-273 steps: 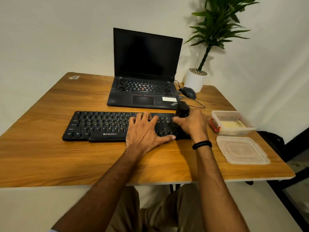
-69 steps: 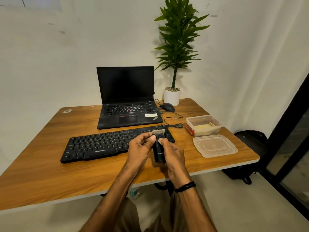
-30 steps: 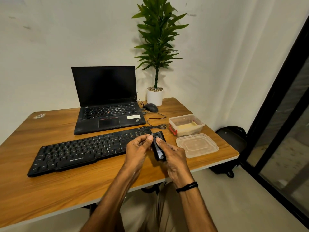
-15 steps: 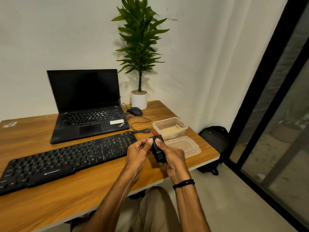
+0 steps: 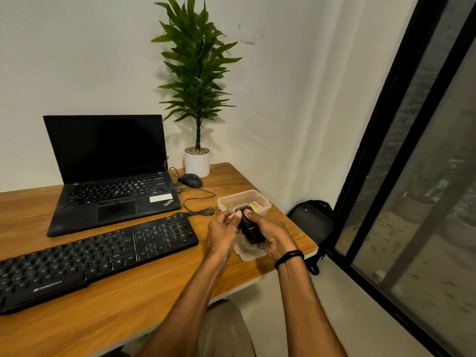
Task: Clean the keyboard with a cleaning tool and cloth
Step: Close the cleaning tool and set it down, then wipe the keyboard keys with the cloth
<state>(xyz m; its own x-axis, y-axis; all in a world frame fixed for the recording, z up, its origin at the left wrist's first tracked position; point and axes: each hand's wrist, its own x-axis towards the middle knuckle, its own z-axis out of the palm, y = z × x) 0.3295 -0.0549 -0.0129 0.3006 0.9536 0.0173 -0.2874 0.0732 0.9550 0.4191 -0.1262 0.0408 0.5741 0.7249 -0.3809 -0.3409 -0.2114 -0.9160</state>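
Observation:
A small black cleaning tool [image 5: 251, 229] with a pale brush tip at its top is held upright above the table's right end. My right hand [image 5: 271, 237] grips its body from the right. My left hand [image 5: 222, 231] pinches the tool's top edge with thumb and fingertips. The black keyboard [image 5: 95, 256] lies flat on the wooden table [image 5: 123, 305], left of both hands and apart from them. A yellowish cloth [image 5: 257, 206] lies in the clear plastic box [image 5: 228, 201] just beyond the tool.
An open black laptop [image 5: 108, 176] stands behind the keyboard. A mouse [image 5: 190, 180] and a potted plant [image 5: 197, 161] sit at the back. The box's clear lid [image 5: 248, 253] lies under my hands. A black bag [image 5: 310, 222] rests on the floor by a glass door [image 5: 412, 202].
My hands and the tool have shifted right, from beside the keyboard's end to above the lid and in front of the box. The view has turned right. Both hands kept hold of the tool.

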